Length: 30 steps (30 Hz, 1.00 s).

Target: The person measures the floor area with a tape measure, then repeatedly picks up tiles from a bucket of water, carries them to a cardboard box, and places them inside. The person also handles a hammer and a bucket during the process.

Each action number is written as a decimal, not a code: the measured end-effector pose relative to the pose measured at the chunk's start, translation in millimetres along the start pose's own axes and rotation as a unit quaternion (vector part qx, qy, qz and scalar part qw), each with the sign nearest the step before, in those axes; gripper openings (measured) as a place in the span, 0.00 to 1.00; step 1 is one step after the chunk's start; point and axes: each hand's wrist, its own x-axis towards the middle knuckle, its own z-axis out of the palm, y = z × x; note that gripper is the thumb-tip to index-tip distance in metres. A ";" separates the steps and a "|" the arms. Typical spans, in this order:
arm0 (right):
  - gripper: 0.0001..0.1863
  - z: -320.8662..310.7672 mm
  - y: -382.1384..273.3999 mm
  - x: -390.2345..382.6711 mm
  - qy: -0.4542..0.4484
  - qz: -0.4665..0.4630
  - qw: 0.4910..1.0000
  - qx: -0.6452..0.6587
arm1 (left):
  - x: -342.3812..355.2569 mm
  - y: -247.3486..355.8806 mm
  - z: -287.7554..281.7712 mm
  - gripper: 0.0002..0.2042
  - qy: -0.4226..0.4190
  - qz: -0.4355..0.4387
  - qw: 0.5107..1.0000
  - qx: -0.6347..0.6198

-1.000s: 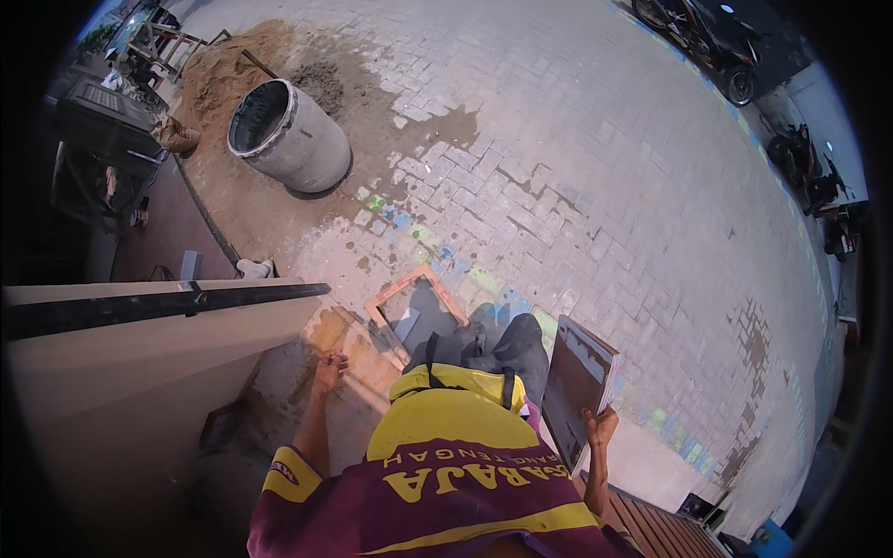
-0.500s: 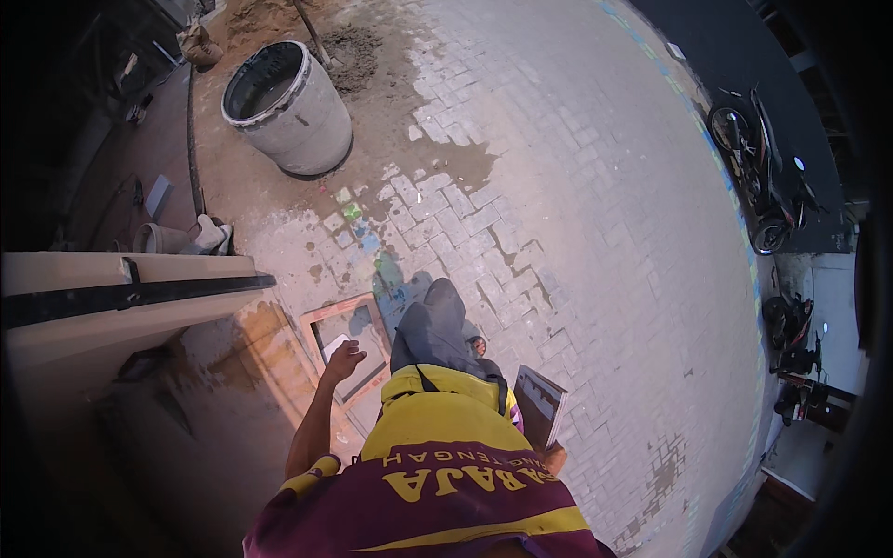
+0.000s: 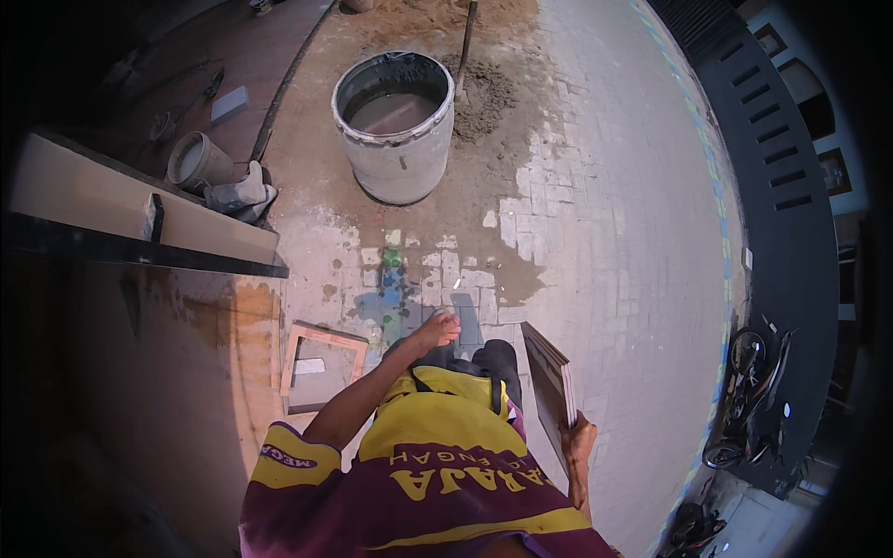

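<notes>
At my right side, my right hand point(image 3: 579, 437) grips a small stack of flat square tiles point(image 3: 551, 377). The stack is held on edge, its thin layered edges showing and the fingers wrapped round its near end. My left hand point(image 3: 437, 330) is in front of my waist, above my thighs. Its fingers are loosely curled together, and nothing shows in them. Below and left of that arm, an orange-and-white rectangular frame point(image 3: 290, 363) lies on the ground with a small white piece point(image 3: 309, 365) inside it.
A large round tub point(image 3: 400, 172) of greyish water stands ahead, beside wet mortar point(image 3: 488, 98) with a long handle point(image 3: 467, 42) upright in it. A low wall point(image 3: 186, 223) juts in from the left, near a bucket point(image 3: 200, 163) and boots point(image 3: 244, 193). Motorbikes point(image 3: 749, 395) stand right, by a dark gate point(image 3: 772, 130).
The view has turned left and moved nearer the tub. My left hand has swung from over the frame to before my waist, its fingers more curled. The tiles have come forward with my right hand.
</notes>
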 end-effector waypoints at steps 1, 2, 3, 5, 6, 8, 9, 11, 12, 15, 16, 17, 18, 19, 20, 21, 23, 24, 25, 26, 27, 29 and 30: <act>0.20 -19.1 -22.9 33.5 -0.007 -0.032 0.999 -0.016 | 16.1 8.0 20.0 0.26 -0.030 -0.046 0.995 -0.084; 0.21 -39.8 -45.4 65.5 -0.011 -0.059 0.998 -0.035 | 30.2 23.8 42.8 0.33 -0.087 -0.052 0.989 -0.112; 0.20 -60.2 -70.9 97.6 -0.009 -0.099 0.994 -0.036 | 47.4 41.2 63.6 0.38 -0.134 -0.074 0.973 -0.174; 0.19 -97.7 -130.6 155.7 -0.012 -0.182 0.982 -0.039 | 90.5 85.2 96.2 0.50 -0.153 -0.118 0.951 -0.240; 0.18 -112.2 -166.2 180.1 -0.023 -0.229 0.973 -0.037 | 115.0 100.1 98.1 0.57 -0.160 -0.105 0.949 -0.249; 0.20 -148.4 -247.6 220.9 -0.056 -0.267 0.960 -0.066 | 146.3 167.8 109.1 0.62 -0.175 -0.062 0.929 -0.321; 0.23 -173.7 -261.0 244.9 -0.050 -0.251 0.959 -0.118 | 125.6 244.8 147.1 0.64 -0.157 -0.028 0.901 -0.403; 0.27 -180.3 -316.7 283.8 -0.075 -0.347 0.929 -0.102 | 148.4 277.7 116.1 0.55 -0.155 0.125 0.819 -0.538; 0.30 -184.1 -341.9 305.7 -0.087 -0.391 0.911 -0.098 | 152.8 296.9 102.9 0.50 -0.131 0.157 0.784 -0.586; 0.34 -200.8 -415.7 359.2 -0.132 -0.457 0.867 -0.149 | 145.5 374.7 75.0 0.36 -0.049 0.246 0.675 -0.694; 0.34 -204.9 -444.5 372.4 -0.153 -0.479 0.849 -0.162 | 143.3 388.6 60.7 0.30 -0.055 0.284 0.664 -0.690; 0.36 -204.3 -468.5 386.2 -0.149 -0.520 0.825 -0.167 | 143.6 401.9 46.2 0.31 -0.042 0.284 0.653 -0.701; 0.36 -204.0 -494.5 400.6 -0.142 -0.563 0.793 -0.182 | 145.4 418.1 32.8 0.31 -0.030 0.288 0.639 -0.713; 0.37 -200.4 -519.5 413.3 -0.138 -0.603 0.762 -0.189 | 145.8 420.0 17.2 0.31 -0.016 0.300 0.628 -0.718; 0.38 -201.0 -539.2 421.6 -0.124 -0.631 0.740 -0.198 | 152.1 423.2 4.8 0.32 -0.012 0.305 0.622 -0.721; 0.38 -200.4 -565.4 427.8 -0.137 -0.630 0.735 -0.209 | 158.9 426.6 -9.9 0.32 -0.010 0.315 0.616 -0.722; 0.38 -181.7 -604.2 441.6 -0.136 -0.669 0.696 -0.224 | 167.1 428.1 -47.0 0.32 0.008 0.335 0.598 -0.728; 0.38 -179.4 -626.9 452.1 -0.138 -0.688 0.670 -0.241 | 167.6 431.5 -53.8 0.32 0.014 0.341 0.584 -0.737; 0.39 -175.1 -654.7 457.6 -0.148 -0.684 0.673 -0.238 | 174.7 444.3 -76.5 0.32 0.015 0.353 0.575 -0.738; 0.40 -166.8 -675.0 467.6 -0.156 -0.693 0.663 -0.234 | 180.7 455.4 -104.0 0.33 0.019 0.366 0.570 -0.736; 0.40 -158.9 -692.5 479.0 -0.163 -0.702 0.654 -0.231 | 181.2 458.1 -108.3 0.33 0.023 0.367 0.563 -0.740; 0.41 -146.4 -738.0 488.7 -0.197 -0.695 0.653 -0.226 | 188.1 466.7 -133.5 0.33 0.033 0.381 0.548 -0.744; 0.40 -139.2 -749.4 495.1 -0.211 -0.693 0.646 -0.240 | 189.8 468.4 -142.8 0.33 0.038 0.383 0.538 -0.750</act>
